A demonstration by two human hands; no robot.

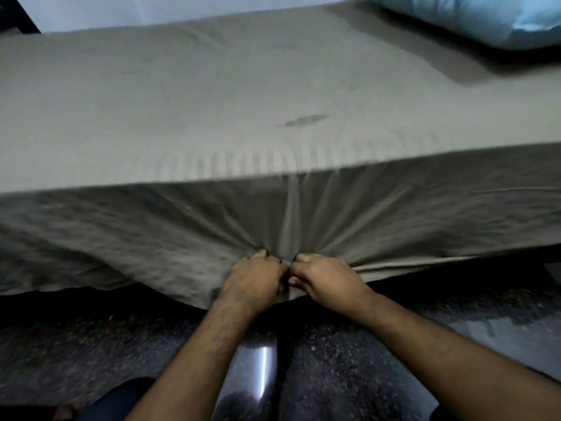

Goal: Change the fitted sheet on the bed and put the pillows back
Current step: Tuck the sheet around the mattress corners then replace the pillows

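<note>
A grey-beige fitted sheet (212, 95) covers the top of the bed and hangs down its near side. My left hand (255, 281) and my right hand (328, 278) are side by side at the sheet's lower hem, both fisted on the cloth. Folds fan up from the two fists to the mattress edge, so the fabric is pulled taut. A light blue pillow (485, 16) lies on the far right corner of the bed. A small dark mark (303, 120) shows on the sheet's top.
Dark speckled floor (91, 344) lies below the bed, with a shiny reflection between my forearms. A dark gap runs under the bed. A pale wall (151, 10) stands behind the bed, and a dark frame piece (18, 16) shows at the top left.
</note>
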